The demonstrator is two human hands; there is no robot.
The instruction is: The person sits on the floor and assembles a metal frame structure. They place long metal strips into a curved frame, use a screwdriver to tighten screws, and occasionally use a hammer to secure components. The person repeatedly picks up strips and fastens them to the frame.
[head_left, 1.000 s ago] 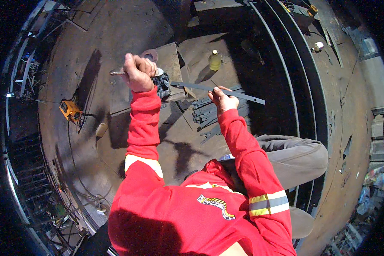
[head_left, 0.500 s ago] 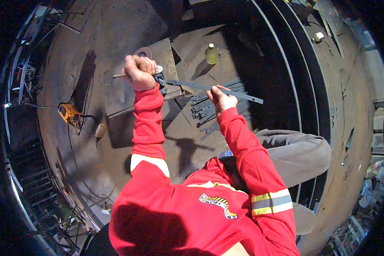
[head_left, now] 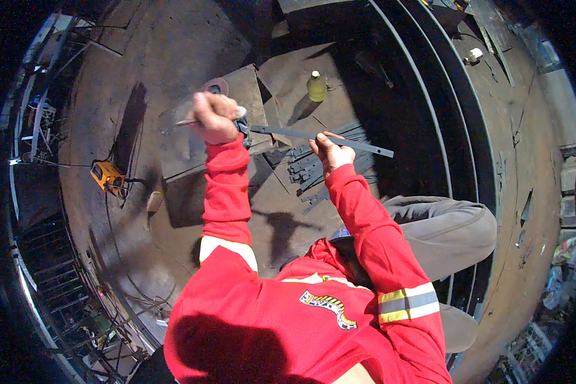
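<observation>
Closest to you is your red jacket [head_left: 237,291], with the grey trouser leg [head_left: 445,233] bent out to your right. Your right hand [head_left: 333,153] is closed, thumb and fingers pinching a flat metal bar [head_left: 361,145] that slants across in front of you, a hole near its right end. Your left hand [head_left: 216,118], slightly blurred, makes a fist around a slim tool [head_left: 184,122] whose thin end points left; just beside that wrist, near the bar's left end, is a dark bunched thing [head_left: 244,129] you can't make out clearly. Beyond your right hand lies a pile of flat bars [head_left: 303,169], and off to the left sits an orange device [head_left: 107,177]. Farther on, a square plate [head_left: 244,83] has a round disc [head_left: 218,84] by it, a yellowish bottle [head_left: 316,89] stands upright, and long dark beams [head_left: 429,102] run along your right.
</observation>
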